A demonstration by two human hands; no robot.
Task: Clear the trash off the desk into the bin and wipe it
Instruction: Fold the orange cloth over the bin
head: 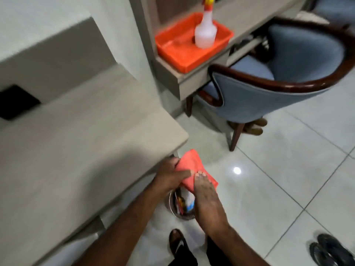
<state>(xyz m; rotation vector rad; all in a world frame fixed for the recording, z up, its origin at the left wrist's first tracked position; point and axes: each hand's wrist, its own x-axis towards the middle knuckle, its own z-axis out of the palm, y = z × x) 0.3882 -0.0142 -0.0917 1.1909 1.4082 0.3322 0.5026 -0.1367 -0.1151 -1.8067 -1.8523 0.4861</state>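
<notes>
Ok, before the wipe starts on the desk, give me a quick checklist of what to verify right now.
1. Cloth in hand: ok, left hand and right hand both hold it.
2. Desk free of trash: ok on the visible part.
3. Trash in bin: ok, wrappers inside.
4. Cloth over desk: not ok, it is past the edge, above the bin.
5. Spray bottle at hand: not ok, standing in the orange tray.
6. Cloth damp: cannot tell.

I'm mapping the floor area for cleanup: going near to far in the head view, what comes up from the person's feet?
Bin → orange cloth held in both hands → blue armchair → orange tray → spray bottle.
</notes>
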